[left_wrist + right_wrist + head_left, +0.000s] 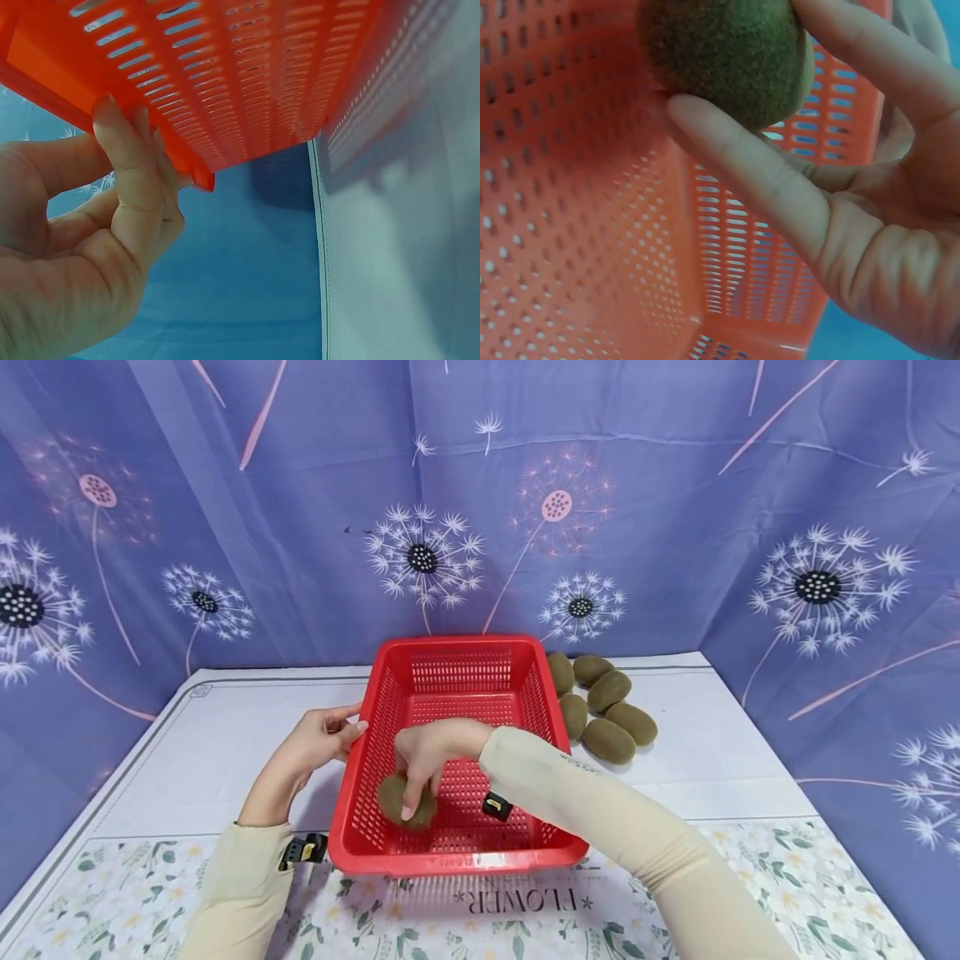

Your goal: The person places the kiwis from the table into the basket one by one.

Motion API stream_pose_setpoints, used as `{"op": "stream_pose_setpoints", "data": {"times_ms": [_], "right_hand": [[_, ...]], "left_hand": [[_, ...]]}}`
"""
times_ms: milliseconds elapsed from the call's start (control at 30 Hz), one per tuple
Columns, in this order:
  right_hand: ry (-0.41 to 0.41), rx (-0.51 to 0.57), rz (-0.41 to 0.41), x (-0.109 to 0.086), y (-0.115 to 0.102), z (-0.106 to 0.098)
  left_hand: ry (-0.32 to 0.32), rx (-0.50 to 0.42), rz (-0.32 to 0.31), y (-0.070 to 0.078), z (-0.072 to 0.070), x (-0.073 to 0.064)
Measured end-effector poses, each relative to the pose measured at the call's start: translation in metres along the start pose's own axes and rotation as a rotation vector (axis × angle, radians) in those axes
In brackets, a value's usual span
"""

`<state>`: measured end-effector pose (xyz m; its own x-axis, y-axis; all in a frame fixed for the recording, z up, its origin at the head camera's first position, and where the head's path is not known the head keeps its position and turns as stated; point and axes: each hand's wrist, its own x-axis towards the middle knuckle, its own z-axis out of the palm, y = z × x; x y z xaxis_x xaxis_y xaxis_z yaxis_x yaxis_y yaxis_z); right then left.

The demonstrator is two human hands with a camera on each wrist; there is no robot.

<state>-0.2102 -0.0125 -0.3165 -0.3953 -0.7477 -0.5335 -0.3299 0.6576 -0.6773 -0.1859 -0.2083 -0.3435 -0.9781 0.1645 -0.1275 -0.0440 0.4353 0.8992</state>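
A red perforated plastic basket [465, 862] stands in the middle of the table. My left hand [313, 745] grips the basket's left rim between thumb and fingers; in the left wrist view its fingers [139, 180] bend over the edge. Inside the basket, near its front left corner, my right hand [433, 750] holds a brown fuzzy kiwi [393, 798]. The right wrist view shows this kiwi [727, 56] between the thumb and fingers, with the slotted basket walls around it. Whether it touches the basket floor, I cannot tell.
Several more kiwis [609, 742] lie in a cluster on the table just right of the basket. A white cloth with a floral front part [772, 877] covers the table. Blue dandelion-print curtains [637, 527] hang behind and at both sides.
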Motion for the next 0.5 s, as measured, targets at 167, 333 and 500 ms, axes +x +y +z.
{"op": "stream_pose_setpoints", "data": {"times_ms": [167,333,500], "right_hand": [[-0.058,-0.059,0.028,0.006,0.004,0.010],[-0.066,-0.086,0.041,0.008,0.006,0.016],[-0.073,-0.058,0.062,0.006,0.006,0.017]], "left_hand": [[0.001,-0.012,-0.003,0.001,0.001,-0.001],[0.002,-0.014,-0.007,0.000,0.000,0.000],[0.001,-0.008,-0.009,-0.001,0.000,-0.001]]}}
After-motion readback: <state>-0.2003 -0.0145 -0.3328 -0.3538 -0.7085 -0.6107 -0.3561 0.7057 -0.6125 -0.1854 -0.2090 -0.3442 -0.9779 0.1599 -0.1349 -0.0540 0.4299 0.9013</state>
